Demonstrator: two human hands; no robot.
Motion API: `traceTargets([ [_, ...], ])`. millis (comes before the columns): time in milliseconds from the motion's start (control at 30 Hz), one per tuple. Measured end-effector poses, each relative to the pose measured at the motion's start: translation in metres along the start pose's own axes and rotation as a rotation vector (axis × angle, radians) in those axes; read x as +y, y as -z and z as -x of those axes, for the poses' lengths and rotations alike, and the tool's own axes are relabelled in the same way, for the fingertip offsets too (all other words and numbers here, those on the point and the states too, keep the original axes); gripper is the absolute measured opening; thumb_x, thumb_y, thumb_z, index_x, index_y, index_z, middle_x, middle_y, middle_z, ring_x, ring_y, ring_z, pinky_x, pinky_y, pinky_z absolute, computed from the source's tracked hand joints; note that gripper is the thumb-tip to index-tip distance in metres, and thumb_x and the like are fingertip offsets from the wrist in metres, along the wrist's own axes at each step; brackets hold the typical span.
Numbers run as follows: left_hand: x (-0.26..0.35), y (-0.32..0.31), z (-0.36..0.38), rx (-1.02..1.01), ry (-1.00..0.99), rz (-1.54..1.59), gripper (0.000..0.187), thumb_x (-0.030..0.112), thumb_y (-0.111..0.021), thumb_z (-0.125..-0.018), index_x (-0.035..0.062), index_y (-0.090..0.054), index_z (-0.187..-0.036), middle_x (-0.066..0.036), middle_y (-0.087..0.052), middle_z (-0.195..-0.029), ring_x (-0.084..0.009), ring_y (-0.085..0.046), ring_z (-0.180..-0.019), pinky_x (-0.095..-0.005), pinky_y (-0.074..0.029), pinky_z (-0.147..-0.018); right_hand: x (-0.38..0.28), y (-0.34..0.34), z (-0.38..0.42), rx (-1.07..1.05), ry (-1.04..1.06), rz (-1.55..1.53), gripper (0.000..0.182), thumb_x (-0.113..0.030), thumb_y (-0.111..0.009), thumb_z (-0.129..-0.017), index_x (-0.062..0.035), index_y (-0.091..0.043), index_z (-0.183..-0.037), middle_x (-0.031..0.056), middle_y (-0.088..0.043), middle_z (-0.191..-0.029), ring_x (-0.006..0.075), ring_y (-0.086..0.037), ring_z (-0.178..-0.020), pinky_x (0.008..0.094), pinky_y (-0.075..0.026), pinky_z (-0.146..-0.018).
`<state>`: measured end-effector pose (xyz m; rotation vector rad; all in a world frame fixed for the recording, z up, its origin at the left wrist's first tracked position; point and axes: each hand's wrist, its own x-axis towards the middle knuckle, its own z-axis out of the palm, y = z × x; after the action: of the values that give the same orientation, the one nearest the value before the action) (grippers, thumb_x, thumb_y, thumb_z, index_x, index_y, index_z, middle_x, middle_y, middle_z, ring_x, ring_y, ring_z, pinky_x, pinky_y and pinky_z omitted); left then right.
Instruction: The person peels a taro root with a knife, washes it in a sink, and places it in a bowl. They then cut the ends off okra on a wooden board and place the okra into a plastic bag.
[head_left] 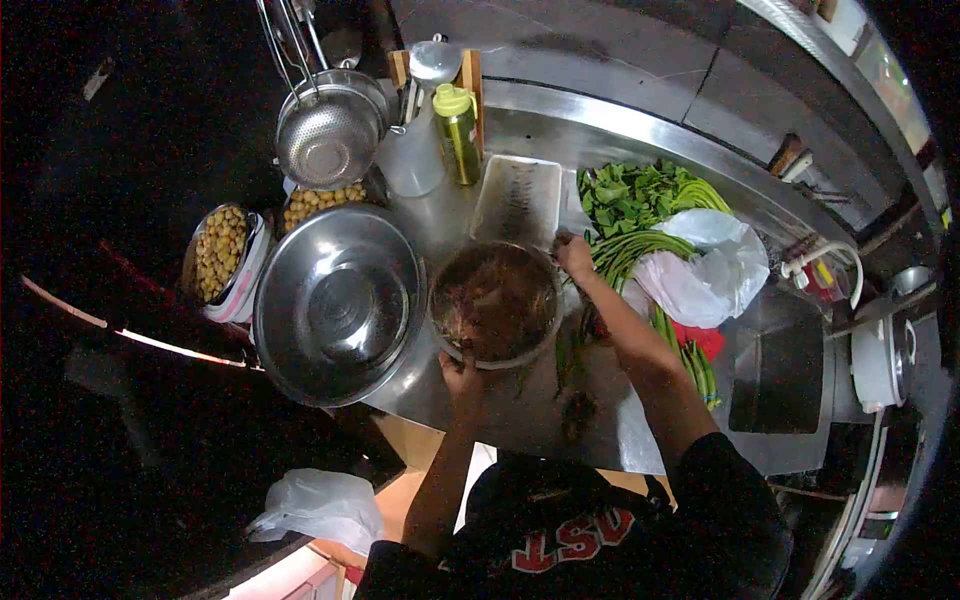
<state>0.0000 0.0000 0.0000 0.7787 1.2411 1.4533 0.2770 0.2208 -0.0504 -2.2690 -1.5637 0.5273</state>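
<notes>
A round metal bowl (545,342) with a dark brownish inside stands on the steel counter in front of me; I cannot make out what it holds. My left hand (460,372) grips its near left rim, fingers closed over the edge. At the far right rim, my right hand (574,256) is closed, apparently around the edge of the same bowl. Right beside that hand lie long green vegetable stalks (640,247) with leafy tops (622,195). Behind the bowl is a shallow pale rectangular tray (518,200) with dark marks in it.
A large steel basin (340,310) stands at the left, with containers of small round tan items (222,250) behind it. Steel strainers (328,142) and a green bottle (458,135) are farther back. On the right are a white plastic bag (715,260) and a sink (775,375).
</notes>
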Motion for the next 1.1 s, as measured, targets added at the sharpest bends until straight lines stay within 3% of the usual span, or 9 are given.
traceTargets([
  [267,0.048,-0.039,0.005,0.168,0.013,-0.004,0.039,0.018,-0.051,-0.088,-0.001,-0.039,-0.12,-0.012,-0.052,-0.105,-0.0201,-0.052,-0.091,-0.0304,-0.045,-0.075,0.014,0.042,0.067,0.303,0.63,-0.522,0.029,-0.011,-0.05,-0.085,-0.0028,-0.054,-0.113,0.006,-0.06,-0.073,0.0137,-0.058,-0.06,0.0271,-0.043,-0.05],
  [433,0.0,-0.013,0.05,0.061,0.383,-0.088,0.037,0.018,-0.051,-0.088,-0.0011,-0.042,-0.118,-0.011,-0.053,-0.101,-0.0197,-0.054,-0.086,-0.0335,-0.047,-0.068,0.045,0.087,0.141,0.041,0.316,-0.473,0.031,-0.013,-0.053,-0.086,-0.0044,-0.052,-0.116,0.0098,-0.06,-0.096,0.0129,-0.058,-0.075,0.0236,-0.045,-0.065],
  [500,0.073,-0.048,0.073,-0.368,-0.282,-0.496,0.034,0.015,-0.055,-0.085,-0.0009,-0.047,-0.113,-0.013,-0.054,-0.1,-0.0217,-0.056,-0.082,-0.0368,-0.047,-0.069,0.046,0.115,0.178,0.092,0.375,-0.57,0.032,-0.019,-0.053,-0.087,-0.004,-0.053,-0.115,0.0096,-0.061,-0.1,0.0128,-0.058,-0.08,0.0238,-0.045,-0.072],
  [633,0.102,-0.093,-0.01,-0.408,-0.332,-0.914,0.028,0.007,-0.052,-0.081,0.0044,-0.053,-0.109,-0.019,-0.056,-0.103,-0.0345,-0.056,-0.085,-0.0383,-0.046,-0.074,0.102,0.106,0.213,0.055,0.298,-0.716,0.031,-0.022,-0.052,-0.089,-0.0026,-0.055,-0.113,0.007,-0.061,-0.1,0.0131,-0.057,-0.086,0.026,-0.044,-0.078],
  [700,0.119,-0.125,-0.056,-0.236,-1.051,-1.007,0.028,0.009,-0.05,-0.082,0.0042,-0.052,-0.11,-0.02,-0.054,-0.102,-0.0367,-0.053,-0.09,-0.0401,-0.045,-0.073,0.097,0.124,0.249,0.032,0.065,-0.739,0.031,-0.023,-0.054,-0.088,-0.0023,-0.057,-0.112,0.0063,-0.062,-0.101,0.0129,-0.056,-0.088,0.0264,-0.044,-0.079],
  [767,0.098,-0.139,-0.125,-0.399,-0.591,-0.627,0.026,0.009,-0.046,-0.084,0.0034,-0.053,-0.109,-0.02,-0.052,-0.104,-0.0365,-0.052,-0.094,-0.0414,-0.045,-0.073,0.092,0.139,0.274,0.053,0.021,-0.706,0.031,-0.022,-0.055,-0.087,-0.0023,-0.057,-0.111,0.0063,-0.062,-0.1,0.0128,-0.056,-0.089,0.026,-0.044,-0.078],
  [833,0.098,-0.181,-0.202,-0.422,-0.64,-0.314,0.021,0.006,-0.044,-0.084,0.0003,-0.054,-0.102,-0.021,-0.052,-0.099,-0.0393,-0.051,-0.091,-0.0427,-0.045,-0.072,0.07,0.16,0.296,0.051,-0.231,-0.66,0.029,-0.021,-0.056,-0.087,-0.0024,-0.058,-0.109,0.0049,-0.062,-0.094,0.0121,-0.056,-0.087,0.025,-0.045,-0.075],
  [900,0.147,-0.203,-0.237,-0.281,-1.508,-0.994,0.017,0.003,-0.042,-0.082,-0.0018,-0.055,-0.093,-0.021,-0.052,-0.09,-0.0386,-0.053,-0.082,-0.043,-0.045,-0.069,0.071,0.159,0.311,0.139,-0.163,-0.776,0.028,-0.021,-0.056,-0.087,-0.0023,-0.059,-0.108,0.0045,-0.062,-0.092,0.0116,-0.057,-0.082,0.0241,-0.045,-0.071],
  [1100,0.225,-0.279,-0.316,-0.033,-1.358,-1.456,0.018,0.006,-0.05,-0.075,-0.0027,-0.056,-0.09,-0.018,-0.053,-0.09,-0.0322,-0.056,-0.083,-0.0435,-0.046,-0.068,0.112,0.134,0.342,0.155,-0.325,-0.931,0.03,-0.022,-0.056,-0.087,-0.0018,-0.058,-0.108,0.0028,-0.062,-0.087,0.0094,-0.055,-0.061,0.0232,-0.045,-0.055],
])
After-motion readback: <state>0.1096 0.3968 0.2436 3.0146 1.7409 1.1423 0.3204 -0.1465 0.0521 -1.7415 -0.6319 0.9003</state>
